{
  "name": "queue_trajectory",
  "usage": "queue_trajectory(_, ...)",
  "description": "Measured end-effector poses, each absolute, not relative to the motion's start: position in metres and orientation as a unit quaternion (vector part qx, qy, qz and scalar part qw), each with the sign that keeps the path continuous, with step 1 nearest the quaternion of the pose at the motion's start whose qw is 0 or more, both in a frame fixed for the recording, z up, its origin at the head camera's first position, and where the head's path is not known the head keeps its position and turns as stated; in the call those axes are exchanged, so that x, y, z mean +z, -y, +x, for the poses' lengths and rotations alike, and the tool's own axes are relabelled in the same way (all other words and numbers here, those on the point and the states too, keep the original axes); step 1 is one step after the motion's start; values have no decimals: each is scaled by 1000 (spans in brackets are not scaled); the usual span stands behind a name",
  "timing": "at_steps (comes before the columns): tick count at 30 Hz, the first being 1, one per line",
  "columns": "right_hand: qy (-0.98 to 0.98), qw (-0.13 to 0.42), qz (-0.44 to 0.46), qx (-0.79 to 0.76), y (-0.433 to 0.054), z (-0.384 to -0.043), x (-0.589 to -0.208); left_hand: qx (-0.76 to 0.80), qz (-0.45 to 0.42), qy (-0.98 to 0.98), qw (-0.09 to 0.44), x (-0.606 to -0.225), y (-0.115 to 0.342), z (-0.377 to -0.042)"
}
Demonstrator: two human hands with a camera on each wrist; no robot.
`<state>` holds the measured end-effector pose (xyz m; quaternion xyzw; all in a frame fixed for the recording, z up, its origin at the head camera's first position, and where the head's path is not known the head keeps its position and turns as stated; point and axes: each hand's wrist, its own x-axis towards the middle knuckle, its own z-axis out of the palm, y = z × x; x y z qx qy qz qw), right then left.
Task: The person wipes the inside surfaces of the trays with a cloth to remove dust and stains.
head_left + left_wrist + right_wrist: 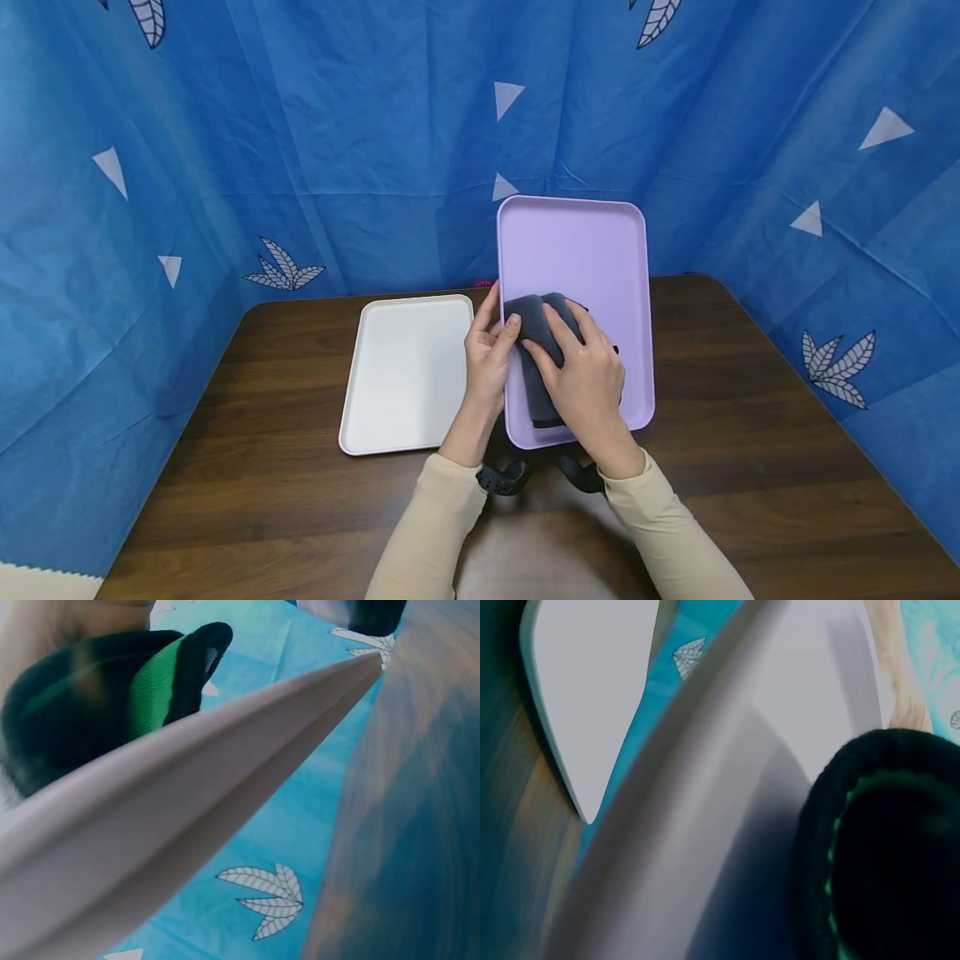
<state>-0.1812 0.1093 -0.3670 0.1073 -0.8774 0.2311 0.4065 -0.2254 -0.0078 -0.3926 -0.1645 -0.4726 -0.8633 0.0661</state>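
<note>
A light purple tray (pixel 573 242) is held tilted up above the table, its far edge overlapping the curtain in the head view. My left hand (pixel 489 362) grips its left rim, fingers at the outer side and thumb over the inside, touching a folded dark grey cloth (pixel 542 387). With bent fingers my right hand (pixel 588 367) holds this cloth against the tray's inner face. In the left wrist view the cloth (pixel 157 694) shows a green part and black edging beyond the tray's side (pixel 165 817). Its dark rolled edge (pixel 817 825) has green stitching in the right wrist view.
A white tray (pixel 408 375) lies flat on the brown wooden table (pixel 285 483), left of the purple one. Blue curtains (pixel 360 150) with white leaf and triangle prints hang around the table. Black straps (pixel 504 479) are around the wrists.
</note>
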Motion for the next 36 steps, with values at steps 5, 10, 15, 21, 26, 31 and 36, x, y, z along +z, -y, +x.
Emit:
queue_trajectory(5, 879, 406, 101, 230, -121, -183, -370, -860, -159, 480, 68, -392, 9, -226)
queue_trajectory(10, 876, 406, 84, 248, -136, -186, -373, -860, -158, 480, 68, -390, 10, -226)
queue_trajectory(15, 879, 396, 49, 261, -153, -189, -376, -862, -159, 476, 69, -389, 11, -227)
queue_trajectory(21, 882, 388, 6, 269, -172, -192, -380, -862, -158, 477, 72, -389, 10, -228)
queue_trajectory(26, 882, 382, -16, 275, -180, -195, -381, -860, -158, 478, 77, -388, 11, -228)
queue_trajectory(31, 882, 376, -16, 283, -177, -195, -381, -859, -154, 481, 79, -387, 13, -227)
queue_trajectory(36, 882, 376, -21, 283, -173, -194, -381, -861, -151, 478, 82, -386, 14, -227)
